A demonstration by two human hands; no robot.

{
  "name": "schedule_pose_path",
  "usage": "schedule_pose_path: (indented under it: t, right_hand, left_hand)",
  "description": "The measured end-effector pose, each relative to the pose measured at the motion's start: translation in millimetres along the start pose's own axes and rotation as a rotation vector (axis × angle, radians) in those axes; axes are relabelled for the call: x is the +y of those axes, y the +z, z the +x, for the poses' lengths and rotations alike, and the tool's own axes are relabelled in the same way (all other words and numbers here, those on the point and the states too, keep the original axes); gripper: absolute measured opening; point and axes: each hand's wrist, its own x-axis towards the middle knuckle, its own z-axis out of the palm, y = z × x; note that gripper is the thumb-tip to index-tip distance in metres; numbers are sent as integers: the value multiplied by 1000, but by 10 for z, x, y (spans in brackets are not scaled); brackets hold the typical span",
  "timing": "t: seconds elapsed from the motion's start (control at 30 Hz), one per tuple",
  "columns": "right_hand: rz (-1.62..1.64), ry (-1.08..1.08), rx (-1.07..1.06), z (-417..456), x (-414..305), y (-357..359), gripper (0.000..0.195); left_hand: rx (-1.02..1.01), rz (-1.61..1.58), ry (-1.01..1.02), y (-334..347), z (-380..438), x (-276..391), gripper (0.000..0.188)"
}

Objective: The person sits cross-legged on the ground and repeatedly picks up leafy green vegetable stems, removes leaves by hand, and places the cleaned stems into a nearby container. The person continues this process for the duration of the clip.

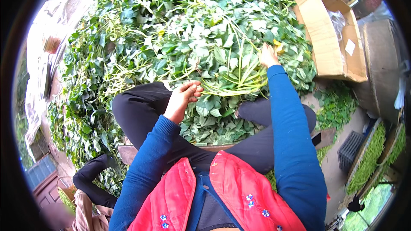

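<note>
My left hand (186, 98) is held palm up above my folded leg, its fingers curled in towards the thumb. Long pale green stems (236, 92) run from beside its fingertips in a curve to the right; whether the fingers pinch any of them is unclear. My right hand (268, 54) reaches forward onto a wide heap of leafy green vines (179, 48). Its fingertips are among the leaves, next to a yellow leaf (278, 47) and thin stems, and what they grasp is hidden. More leaves (213, 118) lie between my legs.
At the right stands an open cardboard box (327, 38) with clear plastic inside. Beyond my right arm are a dark plastic crate (350, 150) and trays of thin green strands (369, 157). Another person's dark-clothed leg (93, 173) is at lower left. White sheeting (48, 54) lies far left.
</note>
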Motion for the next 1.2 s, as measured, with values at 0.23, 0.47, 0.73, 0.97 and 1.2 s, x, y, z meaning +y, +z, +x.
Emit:
schedule_pose_path:
  t: [0.23, 0.47, 0.73, 0.97, 1.2]
  right_hand:
    - [155, 26, -174, -69, -601, -375, 33]
    - [504, -221, 179, -1144, -1471, -1400, 15]
    - [528, -295, 97, -1675, -1289, -1342, 15]
    - [219, -397, 131, -1173, -1372, -1855, 41]
    - [786, -603, 478, -744, -2555, -2782, 34]
  left_hand:
    - [120, -82, 76, -422, 303, 146, 30]
    - [179, -278, 47, -611, 1138, 732, 71]
    - [-165, -633, 565, -535, 728, 1629, 55]
    - [-380, -492, 772, -190, 194, 1723, 32]
    - [-219, -57, 856, 361, -134, 1484, 24]
